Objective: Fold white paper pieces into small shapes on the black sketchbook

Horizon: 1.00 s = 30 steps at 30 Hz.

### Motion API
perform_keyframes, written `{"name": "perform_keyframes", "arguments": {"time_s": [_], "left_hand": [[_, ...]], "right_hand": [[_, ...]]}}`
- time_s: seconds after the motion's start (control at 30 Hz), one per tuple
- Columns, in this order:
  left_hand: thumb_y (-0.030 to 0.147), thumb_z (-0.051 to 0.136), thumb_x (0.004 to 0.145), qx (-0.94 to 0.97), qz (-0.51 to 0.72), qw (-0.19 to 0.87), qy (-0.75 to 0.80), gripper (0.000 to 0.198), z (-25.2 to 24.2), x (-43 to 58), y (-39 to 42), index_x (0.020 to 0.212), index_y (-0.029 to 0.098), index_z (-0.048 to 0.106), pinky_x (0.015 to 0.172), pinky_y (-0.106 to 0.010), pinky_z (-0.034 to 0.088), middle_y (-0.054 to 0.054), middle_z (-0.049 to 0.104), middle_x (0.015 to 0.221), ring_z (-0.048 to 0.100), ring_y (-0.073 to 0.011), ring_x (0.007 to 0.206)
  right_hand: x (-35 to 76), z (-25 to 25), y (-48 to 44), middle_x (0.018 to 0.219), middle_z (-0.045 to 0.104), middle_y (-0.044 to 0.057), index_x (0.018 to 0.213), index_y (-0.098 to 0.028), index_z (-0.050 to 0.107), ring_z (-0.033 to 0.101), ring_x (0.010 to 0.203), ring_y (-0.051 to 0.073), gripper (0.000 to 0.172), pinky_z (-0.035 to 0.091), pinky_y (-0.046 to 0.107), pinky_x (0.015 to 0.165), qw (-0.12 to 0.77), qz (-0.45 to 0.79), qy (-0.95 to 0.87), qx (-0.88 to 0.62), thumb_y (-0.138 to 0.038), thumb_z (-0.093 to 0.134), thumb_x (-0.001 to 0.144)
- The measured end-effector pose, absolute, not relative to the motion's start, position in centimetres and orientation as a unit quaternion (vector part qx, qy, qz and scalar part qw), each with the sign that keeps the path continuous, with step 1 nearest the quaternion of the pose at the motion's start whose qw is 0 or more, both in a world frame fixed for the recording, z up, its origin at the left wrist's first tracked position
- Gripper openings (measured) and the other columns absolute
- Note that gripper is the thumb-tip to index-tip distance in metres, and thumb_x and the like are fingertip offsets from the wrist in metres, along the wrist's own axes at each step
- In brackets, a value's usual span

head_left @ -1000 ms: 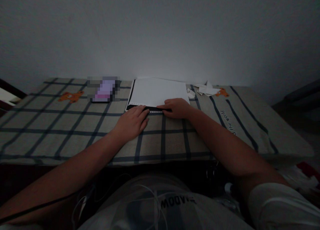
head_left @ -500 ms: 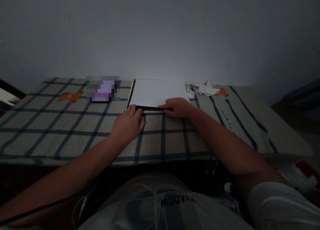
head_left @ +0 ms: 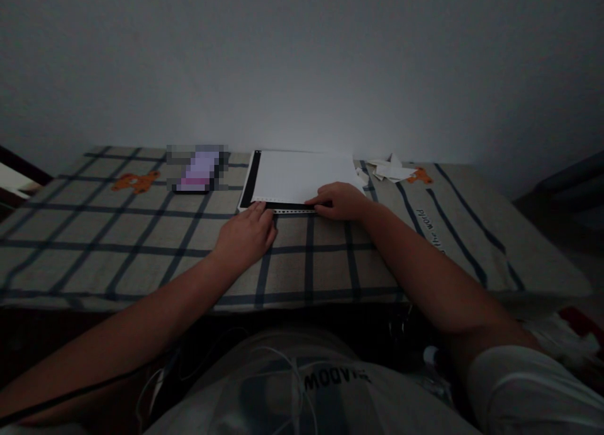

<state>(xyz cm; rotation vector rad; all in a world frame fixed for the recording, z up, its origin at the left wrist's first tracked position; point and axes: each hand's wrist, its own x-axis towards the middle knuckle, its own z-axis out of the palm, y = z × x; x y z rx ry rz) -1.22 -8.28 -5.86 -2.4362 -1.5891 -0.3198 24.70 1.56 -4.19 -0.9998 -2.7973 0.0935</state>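
A white sheet of paper point(head_left: 302, 174) with small holes along its near edge lies on a dark page or cover point(head_left: 250, 182) with a white border below it. My left hand point(head_left: 248, 230) rests at the near left corner, its fingertips on the sheet's edge. At the near right part, my right hand point(head_left: 340, 201) has its index finger on the sheet and its thumb by the perforated strip, with a gap between them. Both hands are palm down, and neither lifts anything clear of the table.
A phone point(head_left: 201, 169), partly pixelated, lies to the left on the checked tablecloth point(head_left: 155, 233). Folded white paper pieces point(head_left: 391, 169) sit at the right. A grey wall point(head_left: 302, 63) rises behind the table.
The sheet has shifted slightly right, showing a wider dark strip at its left. Both hands have moved a little to the right with it.
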Motion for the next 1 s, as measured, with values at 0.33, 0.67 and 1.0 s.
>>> {"name": "perform_keyframes", "arguments": {"time_s": [0.33,0.67,1.0], "left_hand": [[0.025,0.041,0.101,-0.809,-0.102,0.116,-0.567,0.029,-5.5,-1.5,-8.5,0.107,0.015,0.068,0.094,-0.050,0.058,-0.022,0.064,0.137,0.064,-0.0357,0.124],[0.022,0.044,0.098,-0.814,-0.102,0.121,-0.559,0.030,-5.8,-1.6,-7.8,0.113,0.009,0.067,0.103,-0.049,0.054,-0.023,0.059,0.143,0.057,-0.0355,0.134],[0.023,0.045,0.098,-0.816,-0.103,0.113,-0.557,0.034,-6.0,-1.7,-7.4,0.117,0.004,0.066,0.106,-0.048,0.052,-0.027,0.059,0.141,0.058,-0.0367,0.132]], "right_hand": [[24.8,-4.3,1.9,0.082,0.069,0.004,0.126,-0.026,0.075,0.053,0.075,0.016,0.041,0.032,0.029,0.071,0.077,0.043,-0.936,-0.340,-0.032,0.050,0.094],[24.9,-4.5,2.0,0.083,0.070,0.003,0.125,-0.027,0.075,0.055,0.077,0.016,0.041,0.034,0.029,0.072,0.086,0.040,-0.936,-0.339,-0.032,0.050,0.093],[24.9,-4.3,1.8,0.082,0.070,0.004,0.124,-0.024,0.076,0.054,0.075,0.017,0.041,0.033,0.029,0.071,0.089,0.053,-0.934,-0.341,-0.032,0.051,0.093]]}}
